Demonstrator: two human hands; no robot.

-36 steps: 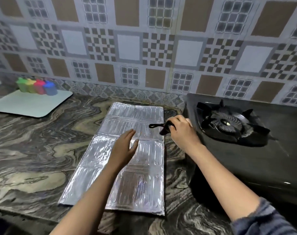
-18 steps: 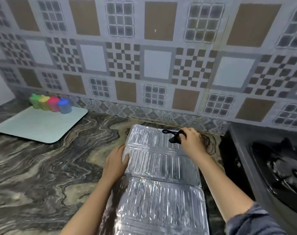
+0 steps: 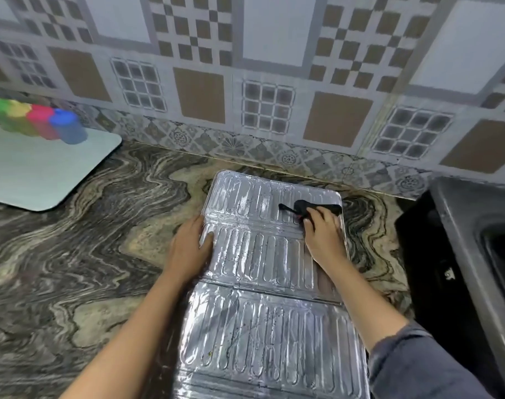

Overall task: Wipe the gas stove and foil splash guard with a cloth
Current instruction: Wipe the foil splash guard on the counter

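Note:
The foil splash guard [image 3: 263, 283] lies flat on the marbled counter, its panels running from the wall toward me, speckled with small dark spots. My left hand [image 3: 189, 249] rests on its left edge at the fold, thumb on the foil. My right hand [image 3: 322, 231] grips a small black cloth [image 3: 306, 208] and presses it onto the far panel near the right side. The black gas stove [image 3: 461, 254] stands at the right edge, only partly in view.
A pale board [image 3: 44, 174] at the far left carries coloured containers [image 3: 38, 122] in green, yellow, red and blue. The patterned tile wall [image 3: 260, 82] runs along the back. The marbled counter [image 3: 87, 254] spreads to the left of the foil.
The view has moved closer and to the left, pushing the stove to the frame's edge. My left hand went to the foil's left edge. My right hand brought the cloth down onto the far panel.

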